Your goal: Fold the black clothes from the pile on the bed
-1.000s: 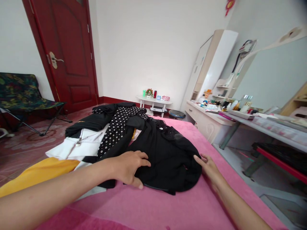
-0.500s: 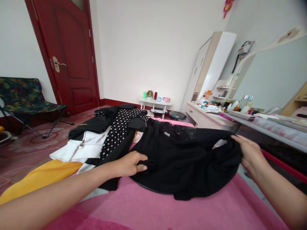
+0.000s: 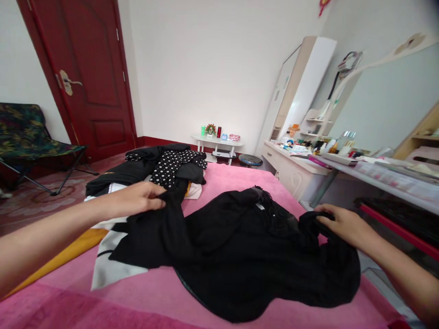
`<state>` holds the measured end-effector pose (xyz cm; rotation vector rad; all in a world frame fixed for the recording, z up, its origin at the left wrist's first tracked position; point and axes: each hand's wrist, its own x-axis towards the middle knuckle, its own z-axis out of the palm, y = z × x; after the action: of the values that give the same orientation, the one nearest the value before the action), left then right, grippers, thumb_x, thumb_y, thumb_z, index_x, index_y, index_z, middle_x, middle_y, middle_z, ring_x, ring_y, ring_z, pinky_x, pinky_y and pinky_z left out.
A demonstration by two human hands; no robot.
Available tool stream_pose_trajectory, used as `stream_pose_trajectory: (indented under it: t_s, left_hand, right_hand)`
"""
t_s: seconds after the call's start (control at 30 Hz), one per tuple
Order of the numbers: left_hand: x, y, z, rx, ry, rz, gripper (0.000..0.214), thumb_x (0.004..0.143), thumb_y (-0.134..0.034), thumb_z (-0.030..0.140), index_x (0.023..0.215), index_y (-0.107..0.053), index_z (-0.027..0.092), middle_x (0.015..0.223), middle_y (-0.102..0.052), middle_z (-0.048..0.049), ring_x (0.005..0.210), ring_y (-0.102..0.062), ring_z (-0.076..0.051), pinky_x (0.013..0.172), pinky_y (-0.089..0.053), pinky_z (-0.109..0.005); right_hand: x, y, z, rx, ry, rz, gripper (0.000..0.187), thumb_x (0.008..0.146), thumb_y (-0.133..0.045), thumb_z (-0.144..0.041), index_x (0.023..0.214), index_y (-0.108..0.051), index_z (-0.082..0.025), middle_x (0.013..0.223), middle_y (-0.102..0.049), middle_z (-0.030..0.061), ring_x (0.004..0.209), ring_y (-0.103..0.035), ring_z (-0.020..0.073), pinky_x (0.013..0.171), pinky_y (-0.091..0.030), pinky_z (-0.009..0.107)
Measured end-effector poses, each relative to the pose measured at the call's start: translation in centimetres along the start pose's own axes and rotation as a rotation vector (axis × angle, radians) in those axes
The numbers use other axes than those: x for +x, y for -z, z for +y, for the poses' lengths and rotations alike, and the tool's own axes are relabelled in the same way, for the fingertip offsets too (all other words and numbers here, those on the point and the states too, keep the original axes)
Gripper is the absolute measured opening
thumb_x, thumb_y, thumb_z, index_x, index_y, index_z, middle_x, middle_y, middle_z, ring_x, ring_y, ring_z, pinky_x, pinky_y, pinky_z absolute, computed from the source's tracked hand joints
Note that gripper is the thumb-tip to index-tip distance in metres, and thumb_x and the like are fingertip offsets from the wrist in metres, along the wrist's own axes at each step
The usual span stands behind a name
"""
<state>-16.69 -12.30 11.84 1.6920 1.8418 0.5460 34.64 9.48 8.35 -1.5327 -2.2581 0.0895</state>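
Note:
A black garment (image 3: pixel 240 256) lies spread across the pink bed cover (image 3: pixel 226 183) in front of me. My left hand (image 3: pixel 139 198) is closed on its left part, lifting the cloth a little above the bed. My right hand (image 3: pixel 338 224) is closed on the garment's right edge near the side of the bed. Behind the left hand sits a pile of clothes: a black-and-white dotted piece (image 3: pixel 174 164), more black cloth (image 3: pixel 116 176), and a white and a yellow piece (image 3: pixel 73 244) partly hidden under my arm.
A red door (image 3: pixel 89 77) and a folding chair (image 3: pixel 27 137) stand at the left. A small white table (image 3: pixel 219 142) with little items is against the far wall. A cluttered white dresser (image 3: pixel 298 167) with mirror and a tall cabinet (image 3: pixel 302 87) line the right side.
Both hands have taken hold of the black garment and pulled it apart and toward me, spreading it over the bed. The left hand rose and moved left; the view shifted slightly.

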Motion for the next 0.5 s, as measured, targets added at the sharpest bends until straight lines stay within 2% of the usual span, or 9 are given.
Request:
stream_pose_trajectory:
  t_s: [0.07,0.1,0.13,0.17,0.23,0.3,0.37,0.43,0.5]
  left_hand:
    - [2.5,0.6,-1.0,0.387,-0.054,0.362,0.022,0.071,-0.057,0.032,0.087,-0.066,0.018,0.092,-0.066,-0.0076,0.086,-0.063,-0.027,0.074,-0.05,-0.033]
    - [3.7,0.3,-1.0,0.522,-0.117,0.461,0.027,0.071,-0.055,0.027,0.095,-0.065,0.019,0.102,-0.063,-0.0084,0.096,-0.06,-0.028,0.082,-0.048,-0.034]
    - [4.7,-0.3,-0.5,0.603,-0.195,0.499,0.033,0.072,-0.053,0.024,0.103,-0.063,0.02,0.11,-0.06,-0.0085,0.104,-0.057,-0.028,0.089,-0.046,-0.035]
    - [5.5,-1.3,0.2,0.633,-0.28,0.488,0.038,0.074,-0.051,0.022,0.111,-0.061,0.021,0.116,-0.057,-0.0081,0.108,-0.054,-0.026,0.094,-0.044,-0.035]
    - [7.0,-4.2,2.3,0.605,-0.42,0.393,0.04,0.08,-0.048,0.024,0.119,-0.056,0.022,0.122,-0.054,-0.0073,0.111,-0.053,-0.023,0.098,-0.041,-0.034]
    - [8.6,-7.7,4.3,0.56,-0.484,0.301,0.044,0.083,-0.05,0.033,0.126,-0.052,0.022,0.128,-0.05,-0.0084,0.113,-0.052,-0.024,0.098,-0.041,-0.035]
    - [10.5,-11.1,5.6,0.521,-0.485,0.236,0.059,0.081,-0.056,0.038,0.136,-0.042,0.021,0.136,-0.043,-0.0114,0.116,-0.051,-0.028,0.098,-0.042,-0.037]
    - [12.6,-13.7,6.1,0.492,-0.443,0.216,0.068,0.078,-0.061,0.036,0.139,-0.037,0.019,0.136,-0.043,-0.0145,0.115,-0.052,-0.03,0.095,-0.044,-0.039]
    - [14.7,-15.1,6.1,0.459,-0.395,0.239,0.057,0.08,-0.059,0.029,0.134,-0.045,0.018,0.127,-0.051,-0.0145,0.109,-0.056,-0.029,0.091,-0.046,-0.038]
  right_hand:
    - [0.2,-1.0,-0.4,-0.169,0.067,0.02,0.039,0.073,-0.052,-0.03,0.108,-0.063,-0.018,0.112,-0.062,0.0149,0.101,-0.059,0.0336,0.09,-0.045,0.044]
    - [0.2,-1.4,-0.9,-0.208,0.093,0.003,0.045,0.073,-0.053,-0.03,0.116,-0.059,-0.017,0.119,-0.058,0.0147,0.107,-0.057,0.0327,0.092,-0.044,0.044]
    - [0.1,-1.8,-1.6,-0.234,0.107,-0.044,0.049,0.073,-0.054,-0.032,0.12,-0.057,-0.018,0.122,-0.057,0.0134,0.109,-0.056,0.0318,0.093,-0.044,0.043]
    - [0.0,-2.2,-2.3,-0.253,0.111,-0.107,0.051,0.073,-0.056,-0.036,0.121,-0.057,-0.02,0.122,-0.058,0.0115,0.109,-0.056,0.0312,0.092,-0.044,0.043]
    - [-0.5,-2.9,-3.5,-0.283,0.115,-0.238,0.053,0.07,-0.062,-0.041,0.12,-0.059,-0.024,0.119,-0.061,0.0086,0.108,-0.057,0.0308,0.091,-0.045,0.043]
    - [-1.2,-3.7,-4.1,-0.308,0.129,-0.309,0.057,0.067,-0.066,-0.039,0.121,-0.059,-0.024,0.121,-0.06,0.0083,0.109,-0.057,0.0307,0.091,-0.045,0.043]
    - [-1.7,-4.7,-4.1,-0.333,0.122,-0.315,0.058,0.068,-0.065,-0.038,0.124,-0.057,-0.024,0.122,-0.059,0.0093,0.108,-0.058,0.0313,0.089,-0.046,0.043]
    - [-2.0,-5.7,-3.4,-0.335,0.101,-0.28,0.049,0.076,-0.057,-0.039,0.123,-0.058,-0.024,0.12,-0.061,0.0094,0.104,-0.061,0.0313,0.085,-0.048,0.044]
    - [-1.9,-6.4,-2.3,-0.295,0.061,-0.214,0.039,0.083,-0.045,-0.036,0.115,-0.063,-0.025,0.114,-0.064,0.0082,0.099,-0.063,0.031,0.081,-0.049,0.044]
